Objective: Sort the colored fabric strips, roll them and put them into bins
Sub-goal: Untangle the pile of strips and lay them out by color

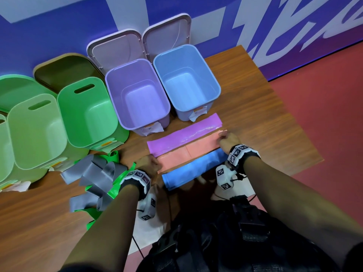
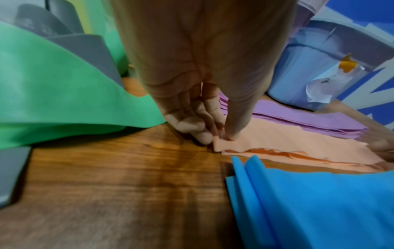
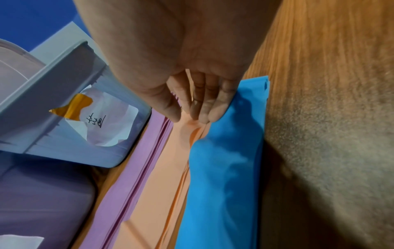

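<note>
**Both hands at the ends of the orange stack**

Pinched between thumb and fingers, the near-left end of the orange strips [image 2: 283, 143] is held by the left hand [image 2: 198, 94]; the right hand [image 3: 192, 94] closes its fingertips on the far-right end, though whether it pinches or merely presses cannot be told for certain. In the head view the orange strips [image 1: 188, 152] lie flat at centre frame, long axis running from lower left to upper right, so each grip sits at one extreme of that axis. The left hand [image 1: 147, 163] is nearer the camera, the right hand [image 1: 228, 140] farther off.

Purple strips [image 1: 184, 136] lie just beside the orange, on the upper side; blue strips [image 1: 194, 169] lie just beside it on the lower side, all three parallel. Beyond them stand a purple bin [image 1: 137, 95] and a blue bin [image 1: 186, 81], both empty. Green bins [image 1: 86, 112] fill the left of the frame. Grey strips [image 1: 94, 173] and green strips [image 1: 115, 185] lie tangled at lower left on the desk [image 1: 255, 114].

Rolling would likely proceed along the long axis, from one held end toward the other.
</note>
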Demonstrator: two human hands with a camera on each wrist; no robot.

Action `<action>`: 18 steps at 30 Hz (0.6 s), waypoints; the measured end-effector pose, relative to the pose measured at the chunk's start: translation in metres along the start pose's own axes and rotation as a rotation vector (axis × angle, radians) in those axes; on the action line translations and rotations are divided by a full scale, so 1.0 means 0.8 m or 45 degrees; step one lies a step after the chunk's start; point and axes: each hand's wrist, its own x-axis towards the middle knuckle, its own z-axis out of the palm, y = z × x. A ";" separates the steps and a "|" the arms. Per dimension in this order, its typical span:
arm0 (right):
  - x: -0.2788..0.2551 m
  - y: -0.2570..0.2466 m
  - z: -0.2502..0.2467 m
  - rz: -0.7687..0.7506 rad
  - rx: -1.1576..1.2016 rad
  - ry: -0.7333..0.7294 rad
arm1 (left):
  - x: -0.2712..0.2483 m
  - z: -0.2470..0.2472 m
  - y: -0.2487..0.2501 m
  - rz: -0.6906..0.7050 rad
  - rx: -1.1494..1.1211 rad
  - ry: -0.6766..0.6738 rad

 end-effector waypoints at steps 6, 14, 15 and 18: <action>-0.007 0.002 0.006 -0.016 0.076 -0.032 | -0.001 0.003 0.006 -0.006 0.035 0.076; -0.018 -0.001 0.006 -0.095 0.151 0.013 | -0.004 -0.009 -0.009 0.079 -0.118 0.006; -0.021 -0.003 0.007 -0.107 0.144 0.008 | -0.005 -0.011 -0.009 0.079 -0.158 0.017; -0.027 -0.006 0.015 -0.136 0.130 -0.022 | -0.015 -0.015 -0.006 0.091 -0.279 0.032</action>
